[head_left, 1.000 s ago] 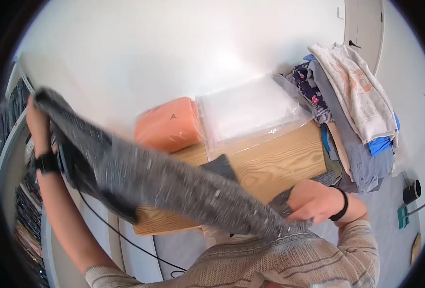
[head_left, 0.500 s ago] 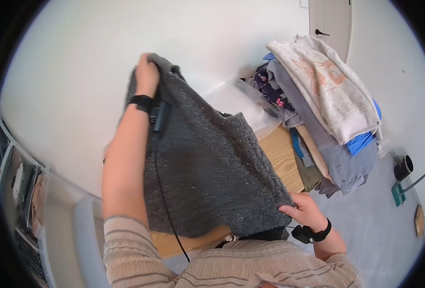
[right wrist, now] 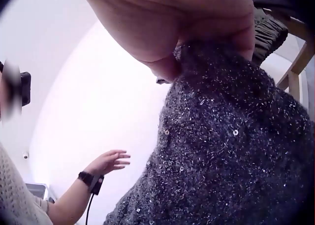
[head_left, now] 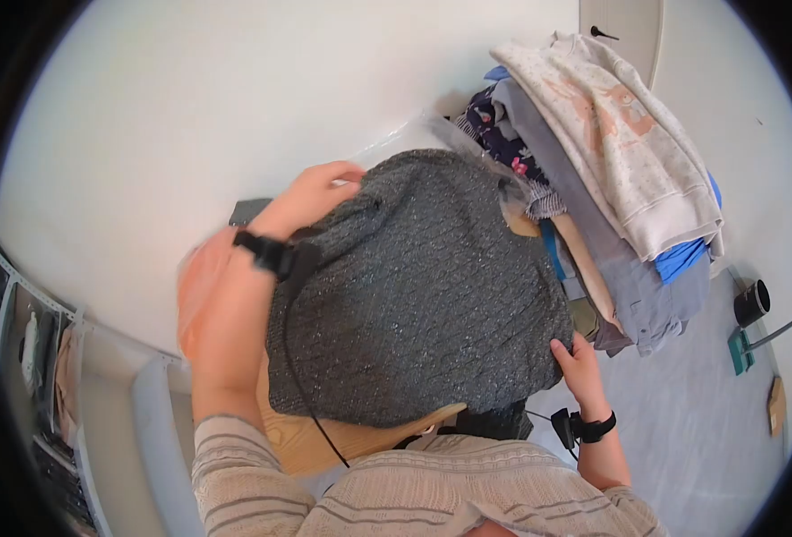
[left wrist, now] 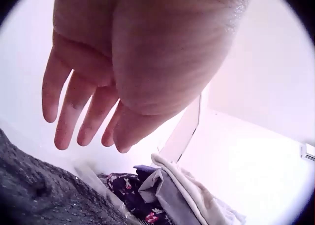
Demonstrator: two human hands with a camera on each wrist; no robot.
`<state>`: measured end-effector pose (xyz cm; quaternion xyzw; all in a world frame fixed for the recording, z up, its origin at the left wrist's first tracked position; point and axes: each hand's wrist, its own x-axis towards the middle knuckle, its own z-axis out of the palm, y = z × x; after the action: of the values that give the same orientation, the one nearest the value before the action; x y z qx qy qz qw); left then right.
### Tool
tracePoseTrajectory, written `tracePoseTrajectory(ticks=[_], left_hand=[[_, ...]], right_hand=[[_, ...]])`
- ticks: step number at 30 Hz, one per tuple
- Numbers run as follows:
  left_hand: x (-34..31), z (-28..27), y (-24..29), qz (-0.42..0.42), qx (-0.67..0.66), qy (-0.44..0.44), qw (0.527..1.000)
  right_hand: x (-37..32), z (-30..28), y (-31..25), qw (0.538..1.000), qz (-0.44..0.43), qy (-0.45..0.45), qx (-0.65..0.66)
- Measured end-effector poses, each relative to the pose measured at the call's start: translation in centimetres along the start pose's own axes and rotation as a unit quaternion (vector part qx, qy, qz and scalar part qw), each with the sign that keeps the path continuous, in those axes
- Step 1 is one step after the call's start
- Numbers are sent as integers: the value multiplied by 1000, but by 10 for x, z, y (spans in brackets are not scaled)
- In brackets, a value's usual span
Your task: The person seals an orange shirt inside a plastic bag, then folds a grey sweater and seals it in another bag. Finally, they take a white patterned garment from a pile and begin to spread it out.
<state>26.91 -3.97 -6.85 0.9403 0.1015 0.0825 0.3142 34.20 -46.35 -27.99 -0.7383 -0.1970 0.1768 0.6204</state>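
Now the right hand (head_left: 582, 371) pinches the sparkly gray knit (head_left: 423, 286) over the bench (head_left: 342, 438), beside the clothes pile (head_left: 611, 170) at its right edge. The left hand (head_left: 320, 192) has its fingers spread near the knit.

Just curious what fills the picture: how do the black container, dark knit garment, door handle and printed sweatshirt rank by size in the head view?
Dark knit garment
Printed sweatshirt
Black container
Door handle
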Motion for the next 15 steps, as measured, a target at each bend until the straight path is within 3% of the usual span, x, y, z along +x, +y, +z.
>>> tracePoseTrajectory(ticks=[1,3,5,9,10,12,15], left_hand=[[-31,-7,11,-39,24,31,998],[-81,-21,-21,-59,41,77,994],[-137,-31,-14,-76,220,112,966],[-244,7,-86,-180,15,174,968],[-265,22,-96,-189,15,178,966],[-295,53,-106,-267,-80,176,944],[-312,93,-96,-262,-194,215,921]], right_hand=[[0,0,0,1000,14,-3,-24],[2,3,6,1000,-4,-4,13],[4,2,10,1000,-10,0,28],[7,4,13,1000,-2,17,9],[10,4,20,999,-13,28,-10],[11,6,18,1000,-13,28,-3],[14,4,21,1000,0,26,-3]])
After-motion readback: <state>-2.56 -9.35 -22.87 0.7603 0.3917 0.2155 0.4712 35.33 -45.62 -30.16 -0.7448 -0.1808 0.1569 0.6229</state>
